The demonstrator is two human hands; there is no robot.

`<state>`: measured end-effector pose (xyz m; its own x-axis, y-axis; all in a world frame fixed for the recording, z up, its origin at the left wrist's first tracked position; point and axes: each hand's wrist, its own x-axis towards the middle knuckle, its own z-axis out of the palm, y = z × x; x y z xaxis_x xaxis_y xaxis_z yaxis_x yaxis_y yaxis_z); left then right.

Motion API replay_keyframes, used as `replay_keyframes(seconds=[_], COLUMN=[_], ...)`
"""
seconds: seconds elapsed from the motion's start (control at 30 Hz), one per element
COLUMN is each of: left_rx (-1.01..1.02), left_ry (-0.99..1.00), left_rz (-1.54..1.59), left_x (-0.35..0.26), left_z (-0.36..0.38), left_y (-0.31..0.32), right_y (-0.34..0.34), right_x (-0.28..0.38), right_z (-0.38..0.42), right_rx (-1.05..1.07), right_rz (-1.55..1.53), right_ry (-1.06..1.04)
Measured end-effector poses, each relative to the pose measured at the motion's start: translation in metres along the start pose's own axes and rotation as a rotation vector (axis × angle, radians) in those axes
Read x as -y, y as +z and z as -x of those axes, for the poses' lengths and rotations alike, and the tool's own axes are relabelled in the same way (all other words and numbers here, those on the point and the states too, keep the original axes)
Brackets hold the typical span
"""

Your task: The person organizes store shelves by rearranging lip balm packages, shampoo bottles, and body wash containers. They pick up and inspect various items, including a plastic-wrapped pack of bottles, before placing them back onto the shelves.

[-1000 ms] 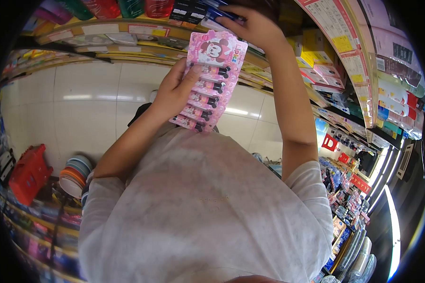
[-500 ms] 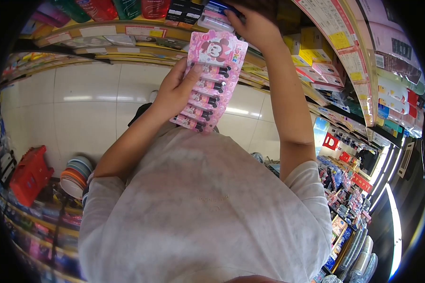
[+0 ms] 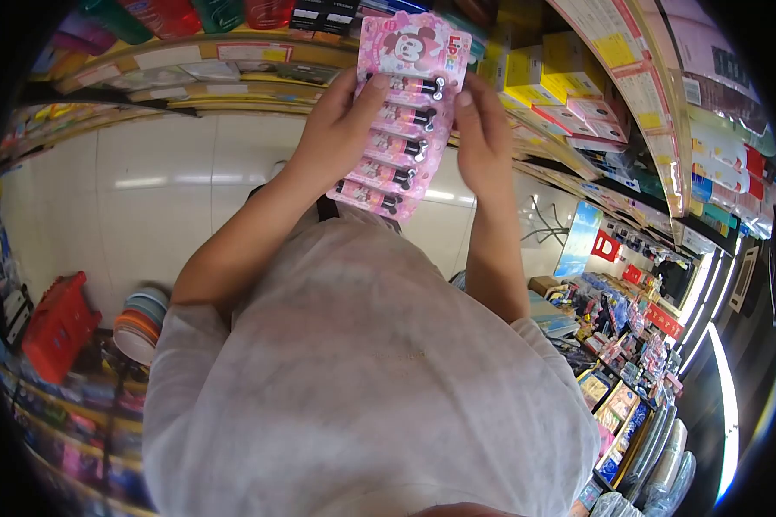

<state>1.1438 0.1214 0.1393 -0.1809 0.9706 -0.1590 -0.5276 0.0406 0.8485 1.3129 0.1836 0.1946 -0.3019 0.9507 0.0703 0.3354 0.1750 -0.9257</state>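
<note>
A pink cartoon-printed card of lip balms (image 3: 409, 129) hangs in front of me in the head view, tilted slightly. Several black-capped tubes are stacked down it in clear blisters, and the top carries "Lip" lettering. My left hand (image 3: 341, 129) grips the left edge, thumb across the front and fingers hidden behind. At the right edge is my right hand (image 3: 485, 142), closed on the card with its thumb up beside the edge; its other fingertips are partly out of sight. Black boxes (image 3: 323, 15) stand on the shelf just beyond the card.
A long shelf (image 3: 168, 60) with price labels and bottles runs across the top. Yellow boxes (image 3: 539, 73) sit on the shelving at right. A red plastic stool (image 3: 60, 327) and stacked bowls (image 3: 138, 327) are at lower left. Packed goods (image 3: 629, 345) fill the right side.
My right hand has come down from the shelf items to the card's right edge. The card and my left hand have shifted up and slightly right.
</note>
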Motion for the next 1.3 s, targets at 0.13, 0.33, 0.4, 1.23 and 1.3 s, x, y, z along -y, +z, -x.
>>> replay_keyframes(seconds=[0.13, 0.33, 0.4, 1.23, 1.3], left_rx=[0.0, 0.14, 0.087, 0.127, 0.13], left_ry=[0.141, -0.036, -0.161, 0.071, 0.08], left_rz=[-0.2, -0.379, -0.309, -0.423, -0.423], left_x=[-0.01, -0.046, -0.06, -0.055, -0.053], left_z=[-0.022, -0.112, -0.138, -0.056, -0.051], left_y=[0.022, 0.037, 0.043, 0.008, 0.007], right_y=[-0.006, -0.007, -0.008, 0.033, 0.031], right_x=[-0.008, -0.019, -0.021, 0.02, 0.02], right_z=[0.01, -0.049, -0.065, -0.164, -0.163], right_rx=[-0.038, -0.214, -0.176, 0.109, 0.128], right_rz=[-0.116, -0.8, -0.823, 0.796, 0.814], right_ry=[0.037, 0.251, 0.243, -0.412, -0.408])
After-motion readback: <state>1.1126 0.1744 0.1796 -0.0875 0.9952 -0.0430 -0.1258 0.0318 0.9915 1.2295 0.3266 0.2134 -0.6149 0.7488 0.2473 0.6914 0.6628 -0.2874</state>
